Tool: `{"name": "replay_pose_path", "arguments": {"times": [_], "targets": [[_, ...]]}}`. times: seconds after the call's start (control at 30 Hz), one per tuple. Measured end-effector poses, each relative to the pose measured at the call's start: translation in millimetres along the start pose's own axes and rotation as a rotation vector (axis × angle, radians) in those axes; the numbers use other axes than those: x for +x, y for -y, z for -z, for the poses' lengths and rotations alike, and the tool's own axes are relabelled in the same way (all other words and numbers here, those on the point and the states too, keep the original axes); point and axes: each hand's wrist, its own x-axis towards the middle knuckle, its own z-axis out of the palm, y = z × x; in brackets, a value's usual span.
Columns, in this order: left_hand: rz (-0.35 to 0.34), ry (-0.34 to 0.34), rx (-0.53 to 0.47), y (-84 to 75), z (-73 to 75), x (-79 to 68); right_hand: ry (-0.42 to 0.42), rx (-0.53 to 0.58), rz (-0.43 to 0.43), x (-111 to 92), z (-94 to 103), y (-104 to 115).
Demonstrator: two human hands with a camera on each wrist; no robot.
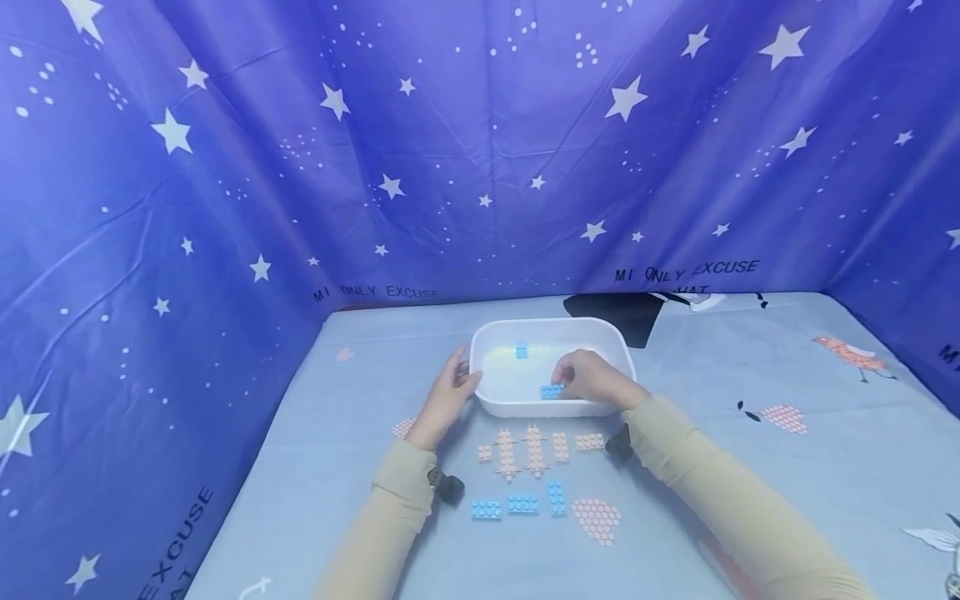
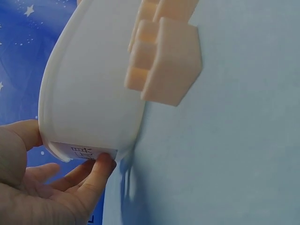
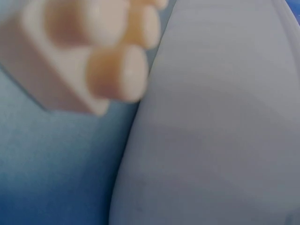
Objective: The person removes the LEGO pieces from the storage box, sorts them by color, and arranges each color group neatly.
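A white oblong tub (image 1: pixel 551 409) stands on the bed-like cloth surface. Inside it, my right hand (image 1: pixel 596 377) pinches a blue building brick (image 1: pixel 551 391) close to the near wall. Another blue brick (image 1: pixel 522 351) lies towards the tub's back left. My left hand (image 1: pixel 448 396) touches the tub's left end from outside, its fingertips against the wall and the label (image 2: pixel 84 151) in the left wrist view. That hand's fingers are spread and fairly straight. In the right wrist view the tub wall (image 3: pixel 211 122) hides the right hand.
In front of the tub lie several pale bricks (image 1: pixel 561 447), two long ones (image 1: pixel 506 457) with thin crossbars. Nearer me sits a row of blue bricks (image 1: pixel 522 504). A starry blue curtain (image 1: pixel 487 150) hangs behind the patterned cloth (image 1: pixel 337 417).
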Motion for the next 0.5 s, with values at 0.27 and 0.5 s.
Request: {"name": "replay_pose_path", "arguments": {"times": [0.27, 0.5], "targets": [[-0.012, -0.009, 0.027, 1.1, 1.1, -1.3, 0.009, 0.017, 0.003, 1.6, -3.7, -1.6], [0.003, -0.015, 0.030, 1.8, -1.2, 2.8, -0.038, 0.007, 0.030, 1.2, 0.9, -2.9]]}}
